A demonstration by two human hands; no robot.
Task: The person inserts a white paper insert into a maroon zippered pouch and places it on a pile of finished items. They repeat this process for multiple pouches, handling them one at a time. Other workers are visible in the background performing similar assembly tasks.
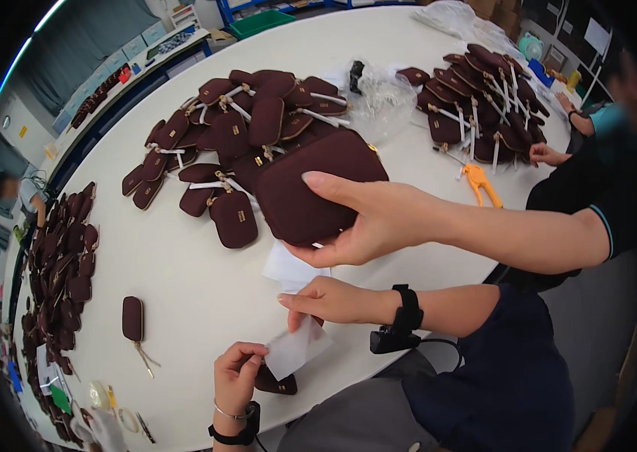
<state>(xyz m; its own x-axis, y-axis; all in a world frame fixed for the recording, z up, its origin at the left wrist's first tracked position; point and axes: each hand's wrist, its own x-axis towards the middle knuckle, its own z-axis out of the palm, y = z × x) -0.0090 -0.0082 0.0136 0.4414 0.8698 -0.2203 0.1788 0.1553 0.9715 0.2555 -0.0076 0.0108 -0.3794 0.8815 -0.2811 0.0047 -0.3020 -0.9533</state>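
My right hand (326, 300), with a black strap and device on its wrist, pinches a thin translucent white sheet (297, 351). Beneath that sheet lies a small maroon zip pouch (277, 382), partly covered, at the table's near edge. My left hand (235, 377) curls its fingers on the pouch's left end; the exact grip is partly hidden. More white sheets (292, 265) rest just beyond my right hand. Another person's arm reaches in from the right, and that hand (378, 218) holds a larger maroon pouch (318, 181) above the table.
Maroon pouches with white-wrapped pulls form a heap (228, 128) at the middle back, another heap (484, 98) back right, and a long pile (62, 264) along the left. One pouch (132, 319) lies alone. Orange-handled pliers (482, 184) and clear plastic bags (382, 98) lie farther back.
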